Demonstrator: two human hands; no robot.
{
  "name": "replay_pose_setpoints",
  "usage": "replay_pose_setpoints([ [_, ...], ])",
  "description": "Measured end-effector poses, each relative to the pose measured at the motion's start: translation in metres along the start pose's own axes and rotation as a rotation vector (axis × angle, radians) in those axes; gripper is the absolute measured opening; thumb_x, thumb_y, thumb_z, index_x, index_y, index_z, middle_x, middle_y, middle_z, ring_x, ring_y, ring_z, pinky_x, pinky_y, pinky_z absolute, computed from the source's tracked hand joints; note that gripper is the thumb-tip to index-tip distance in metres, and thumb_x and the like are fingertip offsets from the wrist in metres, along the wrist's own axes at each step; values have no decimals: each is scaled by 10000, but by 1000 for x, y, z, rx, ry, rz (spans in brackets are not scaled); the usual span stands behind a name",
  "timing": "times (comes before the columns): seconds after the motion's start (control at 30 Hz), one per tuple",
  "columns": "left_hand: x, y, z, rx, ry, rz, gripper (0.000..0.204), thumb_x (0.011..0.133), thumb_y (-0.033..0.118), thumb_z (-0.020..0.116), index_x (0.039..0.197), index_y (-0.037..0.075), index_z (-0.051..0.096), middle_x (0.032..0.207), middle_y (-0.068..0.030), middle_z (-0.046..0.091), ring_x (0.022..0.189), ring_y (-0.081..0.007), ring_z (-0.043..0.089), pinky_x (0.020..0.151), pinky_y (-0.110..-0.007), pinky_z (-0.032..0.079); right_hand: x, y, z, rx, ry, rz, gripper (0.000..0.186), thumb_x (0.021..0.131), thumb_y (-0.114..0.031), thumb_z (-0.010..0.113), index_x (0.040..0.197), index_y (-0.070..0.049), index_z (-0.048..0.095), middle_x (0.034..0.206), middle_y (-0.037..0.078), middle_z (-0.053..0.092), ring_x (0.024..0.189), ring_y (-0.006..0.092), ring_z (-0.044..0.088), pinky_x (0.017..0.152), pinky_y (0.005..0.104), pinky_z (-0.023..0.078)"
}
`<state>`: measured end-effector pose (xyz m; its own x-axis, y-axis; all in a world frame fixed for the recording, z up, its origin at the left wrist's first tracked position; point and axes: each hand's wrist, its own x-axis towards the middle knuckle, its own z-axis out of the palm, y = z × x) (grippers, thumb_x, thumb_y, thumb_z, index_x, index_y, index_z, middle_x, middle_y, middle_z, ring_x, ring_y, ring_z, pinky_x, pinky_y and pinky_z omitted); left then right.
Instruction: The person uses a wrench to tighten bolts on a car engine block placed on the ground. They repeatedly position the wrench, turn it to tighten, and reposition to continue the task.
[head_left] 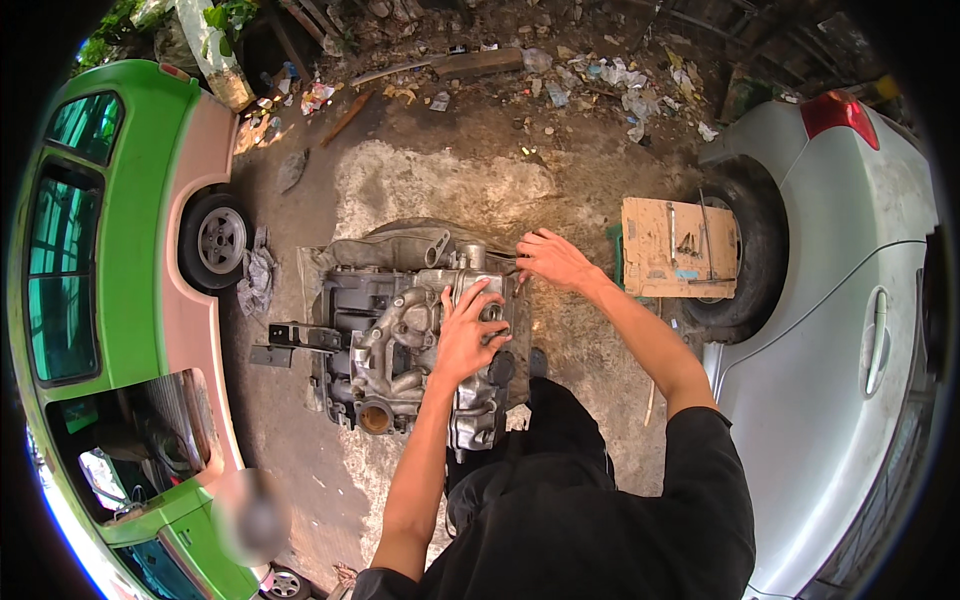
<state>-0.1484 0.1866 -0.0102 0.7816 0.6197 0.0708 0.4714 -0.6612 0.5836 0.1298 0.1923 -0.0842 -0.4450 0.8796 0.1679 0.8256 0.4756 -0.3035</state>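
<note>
A grey metal engine (pixel 350 288) rests on a dark cloth on the ground in front of me, with a curved pipe manifold (pixel 366 362) on its upper side. My left hand (pixel 468 335) lies spread over the silvery cover (pixel 476 400) at the engine's right part, holding nothing. At the far right edge of the engine is my right hand (pixel 553 261). Its fingers are bent and pressed together against that edge, and whatever is between the fingertips is too small to make out.
A green and pink van (pixel 190 130) stands at left, a silver car (pixel 830 430) at right. Beside the car's wheel, a cardboard sheet (pixel 645 225) carries several hand tools. A flat black bracket (pixel 300 336) sticks out leftward from the engine. Litter (pixel 640 95) covers the far ground.
</note>
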Motion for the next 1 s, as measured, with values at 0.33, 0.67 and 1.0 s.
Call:
replay_pose_setpoints([
  [0.33, -1, 2, -3, -15, 7, -11, 156, 722, 194, 874, 873, 165, 852, 1292, 33, 643, 1511, -251, 412, 1255, -696, 126, -35, -7, 14, 299, 402, 669, 242, 947, -261, 774, 982, -24, 746, 971, 90, 643, 1030, 282, 584, 910, 447, 487],
  [0.67, -2, 1, 0, 19, 3, -8, 170, 732, 187, 852, 901, 164, 858, 1304, 29, 635, 1512, -231, 401, 1241, -718, 142, -66, -106, 111, 1231, 489, 1194, 349, 1052, -346, 691, 1084, -4, 755, 945, 50, 711, 867, 185, 613, 830, 368, 486],
  [1.0, -1, 3, 1, 36, -13, -25, 165, 754, 169, 850, 919, 162, 859, 1310, 25, 638, 1519, -232, 391, 1253, -724, 124, -51, -127, 109, 1554, 435, 1289, 438, 1050, -526, 640, 957, -100, 683, 751, -38, 540, 690, 97, 500, 652, 312, 454],
])
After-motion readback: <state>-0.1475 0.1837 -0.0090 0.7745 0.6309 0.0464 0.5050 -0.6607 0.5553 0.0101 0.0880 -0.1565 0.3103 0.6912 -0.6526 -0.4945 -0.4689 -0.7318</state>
